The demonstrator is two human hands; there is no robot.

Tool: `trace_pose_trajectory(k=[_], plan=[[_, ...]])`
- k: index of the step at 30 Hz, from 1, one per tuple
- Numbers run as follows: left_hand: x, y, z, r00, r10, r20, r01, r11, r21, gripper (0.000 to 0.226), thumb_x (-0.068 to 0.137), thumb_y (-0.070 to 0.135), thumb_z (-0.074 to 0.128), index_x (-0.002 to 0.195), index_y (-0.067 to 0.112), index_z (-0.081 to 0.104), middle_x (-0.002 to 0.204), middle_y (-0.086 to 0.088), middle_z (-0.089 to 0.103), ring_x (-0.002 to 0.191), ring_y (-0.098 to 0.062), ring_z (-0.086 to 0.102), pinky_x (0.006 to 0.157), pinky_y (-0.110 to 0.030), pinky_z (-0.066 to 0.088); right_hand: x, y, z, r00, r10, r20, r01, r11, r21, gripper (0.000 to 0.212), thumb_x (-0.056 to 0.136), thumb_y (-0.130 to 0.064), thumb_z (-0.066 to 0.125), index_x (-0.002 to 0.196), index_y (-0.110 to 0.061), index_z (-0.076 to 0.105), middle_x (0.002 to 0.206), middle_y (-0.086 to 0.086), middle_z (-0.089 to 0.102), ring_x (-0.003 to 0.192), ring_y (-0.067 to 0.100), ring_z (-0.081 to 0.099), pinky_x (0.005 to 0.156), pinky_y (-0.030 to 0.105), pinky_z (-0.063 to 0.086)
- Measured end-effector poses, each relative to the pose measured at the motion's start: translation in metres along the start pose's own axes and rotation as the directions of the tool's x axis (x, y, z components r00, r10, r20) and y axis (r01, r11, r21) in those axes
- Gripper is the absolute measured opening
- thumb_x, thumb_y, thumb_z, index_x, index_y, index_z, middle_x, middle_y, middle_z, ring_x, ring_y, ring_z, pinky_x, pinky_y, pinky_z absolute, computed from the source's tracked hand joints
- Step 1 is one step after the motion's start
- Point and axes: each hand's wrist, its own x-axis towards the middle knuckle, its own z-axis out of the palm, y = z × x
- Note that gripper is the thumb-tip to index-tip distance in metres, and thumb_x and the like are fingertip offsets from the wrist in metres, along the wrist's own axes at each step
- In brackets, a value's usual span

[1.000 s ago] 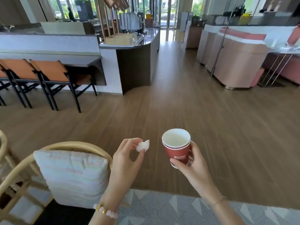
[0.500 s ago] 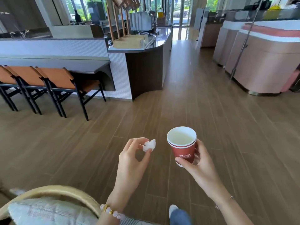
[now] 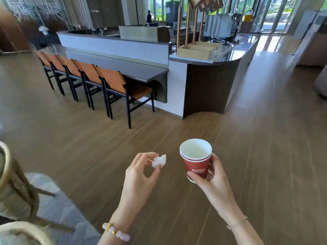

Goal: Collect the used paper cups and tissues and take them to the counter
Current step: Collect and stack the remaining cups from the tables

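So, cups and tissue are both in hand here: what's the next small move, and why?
Probably step forward toward the counter. The right hand grips the nested red paper cups, the left hand pinches the crumpled tissue, and open wooden floor lies ahead up to the counter's near end.

Rattan chair (image 3: 10, 174) blurred, cut by left edge; cup (image 3: 195, 165) base partly behind fingers (image 3: 193, 175).

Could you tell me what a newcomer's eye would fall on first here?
The red paper cup, held upright in the right hand at lower centre, draws the eye first, with a crumpled white tissue pinched in the left hand beside it. Beyond, across the wooden floor, stand the counter and a row of orange chairs.
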Motion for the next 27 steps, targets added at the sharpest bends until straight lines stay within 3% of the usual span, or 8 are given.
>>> trace_pose_trajectory(k=[4, 9, 15, 18, 27], plan=[[0.038, -0.023, 0.001, 0.995, -0.057, -0.084, 0.061, 0.997, 0.046, 0.022, 0.081, 0.009, 0.071, 0.091, 0.027, 0.064, 0.096, 0.02, 0.063, 0.087, -0.002, 0.062, 0.066, -0.009, 0.043, 0.061, 0.012, 0.017, 0.993, 0.003, 0.116, -0.005, 1.0, 0.013, 0.065, 0.072, -0.016, 0.081, 0.126, -0.033, 0.048, 0.116, -0.016, 0.063, 0.108, 0.01, 0.063, 0.093, 0.044, 0.052], [0.097, -0.064, -0.007, 0.984, -0.078, -0.16, 0.091, 0.993, 0.078, 0.018, 0.081, 0.01, 0.071, 0.093, 0.023, 0.065, 0.096, 0.016, 0.063, 0.086, -0.004, 0.062, 0.075, -0.017, 0.048, 0.136, 0.024, 0.06, 0.98, -0.003, 0.199, 0.003, 1.0, 0.001, 0.065, 0.071, -0.02, 0.082, 0.125, -0.036, 0.048, 0.115, -0.018, 0.063, 0.105, 0.004, 0.064, 0.088, 0.027, 0.053], [0.187, -0.13, -0.032, 0.962, -0.125, -0.244, 0.139, 0.989, 0.041, 0.014, 0.084, 0.018, 0.069, 0.092, 0.029, 0.064, 0.097, 0.02, 0.062, 0.089, -0.002, 0.06, 0.076, -0.008, 0.043, 0.238, 0.032, 0.138, 0.962, -0.029, 0.272, 0.039, 0.999, -0.032, 0.066, 0.072, -0.019, 0.082, 0.127, -0.031, 0.047, 0.113, -0.022, 0.063, 0.104, 0.0, 0.062, 0.087, 0.026, 0.051], [0.24, -0.165, -0.057, 0.954, -0.126, -0.273, 0.147, 0.987, 0.058, 0.015, 0.084, 0.016, 0.069, 0.093, 0.027, 0.064, 0.097, 0.018, 0.063, 0.087, -0.003, 0.06, 0.078, -0.009, 0.043, 0.295, 0.031, 0.189, 0.95, -0.037, 0.311, 0.048, 0.998, -0.027, 0.066, 0.073, -0.017, 0.081, 0.128, -0.03, 0.047, 0.115, -0.015, 0.063, 0.105, 0.003, 0.063, 0.09, 0.028, 0.051], [0.354, -0.262, -0.141, 0.9, -0.167, -0.402, 0.235, 0.964, 0.126, 0.017, 0.083, 0.014, 0.069, 0.093, 0.027, 0.064, 0.096, 0.017, 0.062, 0.085, -0.002, 0.059, 0.076, -0.008, 0.043, 0.421, 0.032, 0.343, 0.881, -0.076, 0.468, 0.079, 0.997, 0.013, 0.066, 0.073, -0.017, 0.081, 0.13, -0.025, 0.047, 0.117, -0.012, 0.061, 0.101, -0.004, 0.061, 0.075, 0.008, 0.048]])
